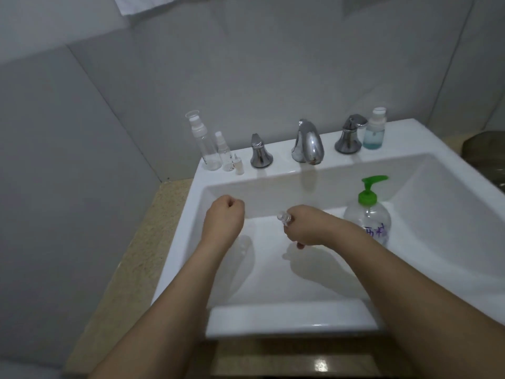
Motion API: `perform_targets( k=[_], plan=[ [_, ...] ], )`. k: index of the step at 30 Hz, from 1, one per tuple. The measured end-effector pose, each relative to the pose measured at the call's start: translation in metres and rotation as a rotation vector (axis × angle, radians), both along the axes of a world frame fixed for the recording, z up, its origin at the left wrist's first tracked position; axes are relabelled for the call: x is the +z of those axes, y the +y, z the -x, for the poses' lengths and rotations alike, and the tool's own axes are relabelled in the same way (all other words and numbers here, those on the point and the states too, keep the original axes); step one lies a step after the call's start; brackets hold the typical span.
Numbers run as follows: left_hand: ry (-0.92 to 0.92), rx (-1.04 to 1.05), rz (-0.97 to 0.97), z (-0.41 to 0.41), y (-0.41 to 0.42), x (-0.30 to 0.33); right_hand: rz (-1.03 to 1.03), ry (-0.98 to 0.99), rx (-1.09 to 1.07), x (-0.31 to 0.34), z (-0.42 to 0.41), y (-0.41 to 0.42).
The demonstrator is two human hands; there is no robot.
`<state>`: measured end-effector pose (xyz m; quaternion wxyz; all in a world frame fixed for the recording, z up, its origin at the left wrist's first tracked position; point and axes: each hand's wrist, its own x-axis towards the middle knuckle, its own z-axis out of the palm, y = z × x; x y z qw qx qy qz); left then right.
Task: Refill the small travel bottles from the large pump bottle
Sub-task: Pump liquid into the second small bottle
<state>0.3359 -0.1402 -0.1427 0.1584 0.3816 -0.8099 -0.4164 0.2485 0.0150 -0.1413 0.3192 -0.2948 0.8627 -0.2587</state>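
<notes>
The large clear pump bottle [369, 217] with a green pump head stands inside the white sink [273, 318], at its right. My right hand [306, 227] hovers over the basin just left of it and grips a small clear travel bottle [284, 218], whose neck sticks out to the left. My left hand [225, 214] is a fist over the basin's left side; nothing shows in it. On the back ledge at the left stand two clear empty travel bottles [203, 143] [225, 154] and a tiny loose pump part [239, 166]. A travel bottle with blue liquid [374, 132] stands at the ledge's right.
A chrome spout [307, 143] and two chrome tap handles [259, 153] [349, 135] line the back ledge. A speckled beige counter [153, 242] runs along the sink's left side. Grey tiled wall lies behind. A dark object [486, 154] sits at the far right.
</notes>
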Motion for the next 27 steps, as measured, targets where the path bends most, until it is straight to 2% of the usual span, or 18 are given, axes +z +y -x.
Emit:
perform_targets(
  k=[4, 7, 11, 14, 20, 27],
  plan=[
    [-0.134, -0.031, -0.284, 0.003, 0.046, 0.022, 0.004, -0.086, 0.057, 0.02, -0.001, 0.066],
    [-0.199, -0.117, -0.386, 0.015, 0.087, 0.037, -0.019, -0.079, -0.011, 0.023, 0.013, 0.117],
    [-0.218, -0.171, -0.441, 0.046, 0.135, 0.047, 0.038, -0.037, -0.149, 0.018, 0.04, 0.166],
    [-0.245, -0.127, -0.508, 0.073, 0.165, 0.054, 0.045, 0.028, -0.229, 0.013, 0.061, 0.183],
    [-0.319, 0.002, -0.57, 0.116, 0.189, 0.055, 0.11, 0.217, -0.3, 0.001, 0.09, 0.176],
    [-0.32, 0.009, -0.53, 0.146, 0.2, 0.035, 0.125, 0.266, -0.327, -0.013, 0.108, 0.172]
  ],
)
